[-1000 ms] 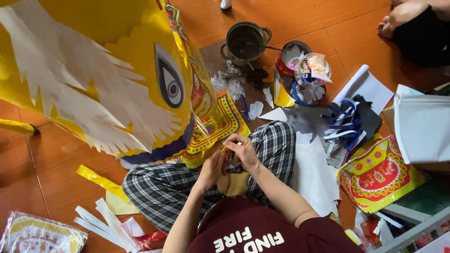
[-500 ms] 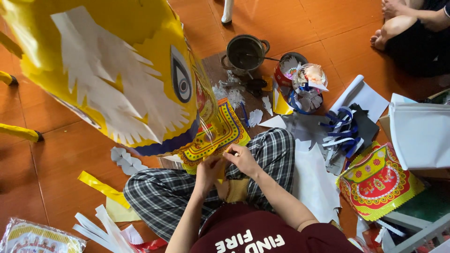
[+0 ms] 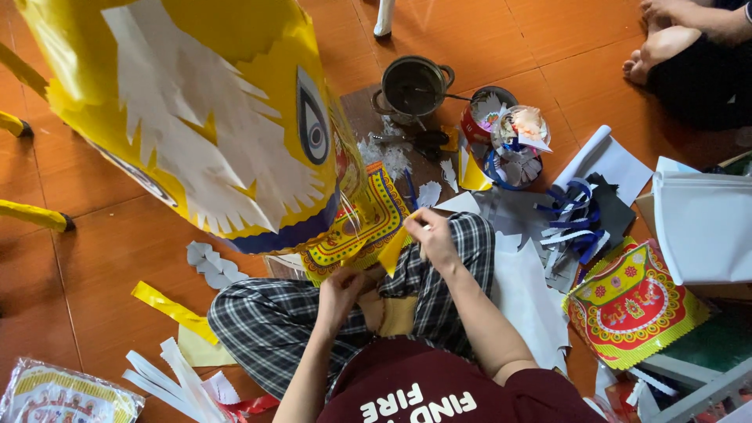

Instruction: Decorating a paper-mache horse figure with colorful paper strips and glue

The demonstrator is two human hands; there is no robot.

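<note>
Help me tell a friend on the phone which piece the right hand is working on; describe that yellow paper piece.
Start at the big yellow paper figure with the painted eye. Below its lower edge, above the checked trousers, the right hand pinches a small yellow paper piece. Unlike the patterned sheet beside it, it is plain yellow.

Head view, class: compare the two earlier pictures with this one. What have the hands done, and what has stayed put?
The right hand has risen off the lap, lifting a yellow paper strip. The left hand has dropped lower, toward the patterned paper. The yellow paper figure, dark pot and floor scraps stay put.
</note>
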